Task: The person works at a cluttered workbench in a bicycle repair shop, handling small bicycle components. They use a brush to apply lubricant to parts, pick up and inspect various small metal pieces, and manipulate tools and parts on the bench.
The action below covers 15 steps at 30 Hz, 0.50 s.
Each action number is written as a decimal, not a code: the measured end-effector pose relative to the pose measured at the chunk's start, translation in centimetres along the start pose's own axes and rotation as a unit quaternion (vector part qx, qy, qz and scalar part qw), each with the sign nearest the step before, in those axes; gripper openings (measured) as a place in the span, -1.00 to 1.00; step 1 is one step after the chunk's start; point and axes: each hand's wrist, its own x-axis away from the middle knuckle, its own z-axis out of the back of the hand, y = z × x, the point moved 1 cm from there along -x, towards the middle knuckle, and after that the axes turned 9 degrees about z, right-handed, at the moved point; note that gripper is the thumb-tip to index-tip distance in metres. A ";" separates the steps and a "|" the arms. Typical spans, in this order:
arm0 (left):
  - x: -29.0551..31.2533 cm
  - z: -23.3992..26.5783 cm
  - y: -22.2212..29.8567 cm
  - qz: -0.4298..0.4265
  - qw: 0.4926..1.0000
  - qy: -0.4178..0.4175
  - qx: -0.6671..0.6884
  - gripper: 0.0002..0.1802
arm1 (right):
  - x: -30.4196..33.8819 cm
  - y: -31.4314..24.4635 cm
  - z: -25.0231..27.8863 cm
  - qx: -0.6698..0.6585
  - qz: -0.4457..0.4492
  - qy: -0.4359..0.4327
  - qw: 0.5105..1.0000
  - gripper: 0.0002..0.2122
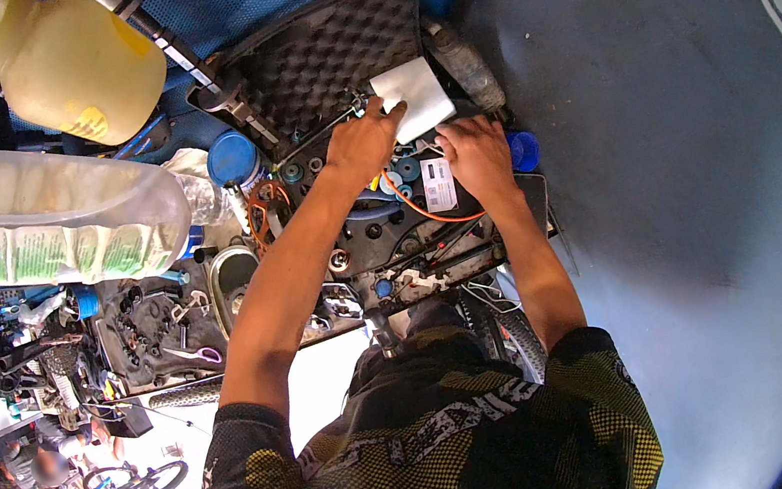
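Note:
A flat white rectangular piece [417, 99], like a card or thin box, lies over the far part of the cluttered bench. At its left edge my left hand [362, 151] is closed, with thumb and fingertips on it. Just below its near right corner is my right hand [479, 158], fingers curled down; whatever they grip is hidden. Between my hands are several round blue-grey caps [408, 169], a small white printed label card [439, 185] and an orange cable [427, 214] that curves under my right wrist.
An open black case with a foam-lined lid [322, 52] stands behind. A blue lid [525, 152] sits right of my right hand. On the left are a large clear plastic container [53, 214], a yellowish jug [87, 67], a blue-lidded tub [233, 157] and purple-handled scissors [208, 354].

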 end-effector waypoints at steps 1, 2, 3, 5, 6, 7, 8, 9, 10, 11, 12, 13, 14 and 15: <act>0.7 -0.2 0.3 0.003 0.999 0.016 0.028 -0.43 | 0.4 -0.2 0.8 -0.011 -0.018 0.000 1.000 -0.81; 1.4 -0.4 0.6 0.006 0.998 0.032 0.055 -0.47 | 0.9 -0.4 1.3 -0.022 -0.035 0.001 0.999 -0.81; 2.4 -0.8 1.2 0.001 0.998 0.011 0.054 -0.56 | 1.6 -0.7 1.7 -0.026 -0.086 -0.050 0.995 -0.69; 3.8 -3.1 1.5 -0.010 0.996 0.004 0.089 -0.57 | 1.9 -2.4 3.5 -0.038 -0.157 -0.172 0.972 -0.61; 4.1 -3.4 2.0 -0.021 0.994 0.001 0.107 -0.58 | 2.2 -3.2 4.2 -0.039 -0.196 -0.230 0.952 -0.57; 4.4 -3.7 2.4 -0.007 0.993 -0.022 0.117 -0.60 | 2.6 -4.0 4.1 -0.015 -0.187 -0.214 0.959 -0.47; 4.6 -3.9 2.7 -0.010 0.993 -0.003 0.116 -0.61 | 3.2 -3.9 3.1 -0.018 -0.174 -0.182 0.968 -0.47; 5.0 -4.1 2.9 -0.013 0.993 0.014 0.114 -0.61 | 3.6 -4.2 2.3 -0.021 -0.163 -0.152 0.975 -0.47; 5.2 -4.3 3.1 -0.016 0.993 0.032 0.113 -0.61 | 4.1 -4.2 1.7 -0.025 -0.151 -0.121 0.981 -0.46; 5.2 -4.5 3.0 -0.020 0.993 0.023 0.110 -0.61 | 4.5 -3.5 1.3 -0.096 -0.177 -0.095 0.975 -0.55; 5.1 -4.2 2.6 -0.026 0.994 0.015 0.105 -0.61 | 4.4 -2.8 1.1 -0.134 -0.192 -0.114 0.966 -0.58; 5.2 -4.0 2.3 -0.032 0.994 0.007 0.100 -0.61 | 4.3 -2.0 0.8 -0.171 -0.205 -0.133 0.954 -0.62; 5.5 -4.1 2.0 -0.034 0.994 0.012 0.106 -0.62 | 4.3 -1.3 0.5 -0.208 -0.219 -0.152 0.941 -0.66; 6.0 -4.2 1.7 -0.036 0.993 0.016 0.111 -0.63 | 3.9 -1.2 0.9 -0.264 -0.212 -0.136 0.931 -0.72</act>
